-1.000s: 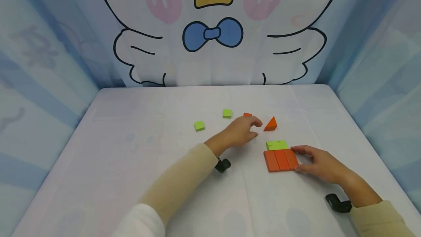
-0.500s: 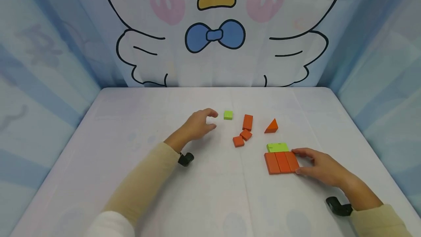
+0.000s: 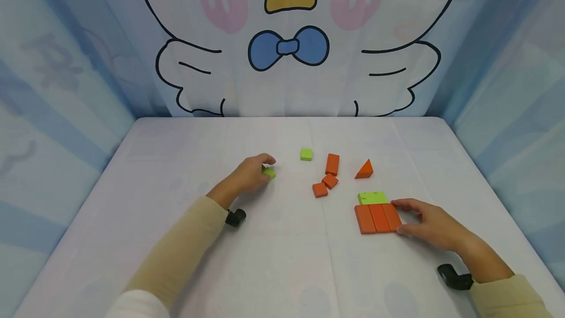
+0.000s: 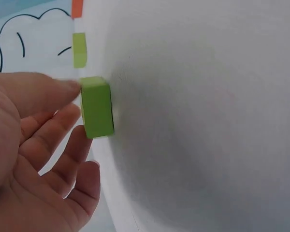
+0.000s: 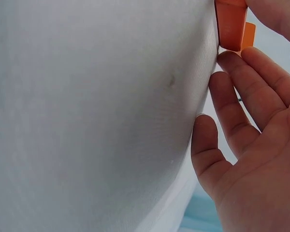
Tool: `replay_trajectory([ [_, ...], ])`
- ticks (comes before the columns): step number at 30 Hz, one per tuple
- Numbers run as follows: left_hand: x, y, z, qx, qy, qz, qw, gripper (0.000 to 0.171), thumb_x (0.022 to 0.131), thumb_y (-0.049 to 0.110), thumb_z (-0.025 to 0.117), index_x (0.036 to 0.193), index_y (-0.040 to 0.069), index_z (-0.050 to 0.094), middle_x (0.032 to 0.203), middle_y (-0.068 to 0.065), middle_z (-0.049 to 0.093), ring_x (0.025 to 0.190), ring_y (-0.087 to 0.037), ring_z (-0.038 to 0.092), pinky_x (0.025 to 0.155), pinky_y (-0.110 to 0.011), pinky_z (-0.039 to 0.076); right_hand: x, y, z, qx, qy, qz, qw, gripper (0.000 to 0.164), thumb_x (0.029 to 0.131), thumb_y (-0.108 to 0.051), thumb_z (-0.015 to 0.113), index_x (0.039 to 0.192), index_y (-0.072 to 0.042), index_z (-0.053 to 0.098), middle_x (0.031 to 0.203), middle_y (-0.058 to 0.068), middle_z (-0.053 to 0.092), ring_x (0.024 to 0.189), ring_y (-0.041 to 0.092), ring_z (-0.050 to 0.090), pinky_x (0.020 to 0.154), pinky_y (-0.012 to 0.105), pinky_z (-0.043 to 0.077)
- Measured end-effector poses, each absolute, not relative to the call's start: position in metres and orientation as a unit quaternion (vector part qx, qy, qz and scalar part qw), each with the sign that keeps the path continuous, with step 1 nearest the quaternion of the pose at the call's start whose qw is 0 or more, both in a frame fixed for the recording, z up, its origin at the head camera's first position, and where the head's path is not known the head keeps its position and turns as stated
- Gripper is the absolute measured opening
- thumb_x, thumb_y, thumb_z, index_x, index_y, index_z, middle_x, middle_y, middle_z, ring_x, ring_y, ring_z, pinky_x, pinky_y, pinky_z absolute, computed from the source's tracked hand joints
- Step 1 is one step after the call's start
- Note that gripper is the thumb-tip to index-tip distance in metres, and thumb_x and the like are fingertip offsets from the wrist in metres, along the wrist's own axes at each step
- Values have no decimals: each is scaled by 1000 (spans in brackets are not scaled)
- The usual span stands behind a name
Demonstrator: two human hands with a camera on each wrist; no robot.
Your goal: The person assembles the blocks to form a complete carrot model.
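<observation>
My left hand (image 3: 248,174) has its thumb and fingers at a small green block (image 3: 269,174) left of the middle of the table. In the left wrist view the thumb tip meets the edge of this green block (image 4: 97,108), and the fingers curl along its other side. On the right, my right hand (image 3: 434,224) holds the right end of a row of flat orange blocks (image 3: 372,219), thumb at the near corner and finger at the far one. A longer green block (image 3: 372,198) lies against the row's far side. The right wrist view shows the orange end block (image 5: 231,25) between thumb and fingertips.
Another small green block (image 3: 306,154) lies farther back. Nearby are an orange rectangular block (image 3: 332,164), two small orange blocks, one (image 3: 330,181) touching it and one (image 3: 320,190) nearer, and an orange triangular block (image 3: 364,170). A cartoon-printed cloth (image 3: 291,87) hangs behind the white table (image 3: 265,259).
My left hand has moved left from over the orange blocks, uncovering them, and has come to the small green block. My right hand has stayed at the orange row.
</observation>
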State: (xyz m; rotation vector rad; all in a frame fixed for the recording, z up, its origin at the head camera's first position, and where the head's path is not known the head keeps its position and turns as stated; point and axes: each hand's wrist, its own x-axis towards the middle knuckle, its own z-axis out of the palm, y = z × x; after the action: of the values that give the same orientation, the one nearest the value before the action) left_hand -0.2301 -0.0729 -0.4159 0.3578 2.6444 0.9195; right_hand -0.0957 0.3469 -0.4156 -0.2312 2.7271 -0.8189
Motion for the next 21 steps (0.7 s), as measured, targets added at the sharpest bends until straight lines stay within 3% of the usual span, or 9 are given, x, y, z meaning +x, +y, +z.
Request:
replay_trajectory([
  [4,-228,-78,-416,130,925,312,173,37,96,12,66,132,10,58,129,-3,61,113,-22,56,95,-38,47,-96,347,-415,-81,945,-285,142,65,89,-29,76,141,3,51,139,26,51,124,45,47,98,64,40],
  [13,-226,-90,-412,151,914,316,204,40,91,-4,56,129,9,60,131,-5,60,123,-26,52,103,-41,43,-95,346,-414,-81,945,-285,141,64,90,-27,76,140,3,51,140,26,51,125,45,46,98,64,40],
  [18,-224,-93,-411,152,927,295,175,33,93,8,68,125,6,61,125,-7,63,118,-26,56,101,-41,44,-95,346,-415,-83,945,-284,139,64,90,-26,76,140,4,51,140,27,51,124,46,46,97,64,41],
  [21,-223,-94,-411,151,931,288,163,39,91,18,75,125,5,60,123,-8,63,115,-25,57,99,-40,45,-94,346,-415,-85,945,-285,138,63,90,-25,76,140,4,51,140,27,51,124,46,46,97,64,41],
])
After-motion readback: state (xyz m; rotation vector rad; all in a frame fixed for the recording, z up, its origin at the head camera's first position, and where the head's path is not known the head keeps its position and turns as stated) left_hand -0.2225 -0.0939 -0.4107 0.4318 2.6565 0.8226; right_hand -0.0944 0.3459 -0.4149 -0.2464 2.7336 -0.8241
